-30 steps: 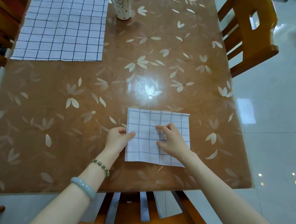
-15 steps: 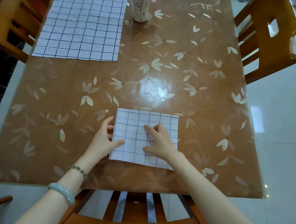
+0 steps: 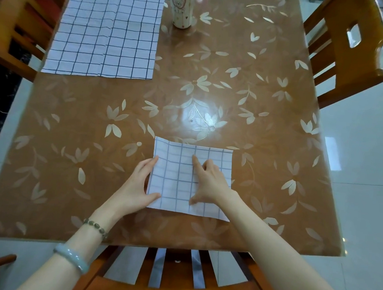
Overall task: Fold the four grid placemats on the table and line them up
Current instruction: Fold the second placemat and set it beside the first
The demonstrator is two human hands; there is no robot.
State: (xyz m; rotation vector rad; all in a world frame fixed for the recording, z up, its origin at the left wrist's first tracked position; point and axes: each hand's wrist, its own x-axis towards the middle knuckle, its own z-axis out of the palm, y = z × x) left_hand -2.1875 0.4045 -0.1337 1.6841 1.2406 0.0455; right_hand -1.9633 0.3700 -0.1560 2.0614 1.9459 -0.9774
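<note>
A folded white placemat with a blue grid [image 3: 180, 166] lies near the front edge of the brown table [image 3: 70, 181]. My left hand [image 3: 137, 186] grips the folded placemat's left edge, thumb on top and fingers along the side. Flat on its right half rests my right hand [image 3: 208, 182], forefinger stretched forward. A second grid placemat [image 3: 108, 30] lies spread open at the far left of the table.
A tall cup with an apple picture [image 3: 181, 7] stands at the back, just right of the open placemat. Wooden chairs stand at the left [image 3: 15, 30], the right [image 3: 349, 47] and in front of me [image 3: 176, 279]. The floor is glossy white tile.
The view has shifted, so the folded placemat sits further left in frame. My left hand has opened from a loose fist beside the mat into a grip on its left edge.
</note>
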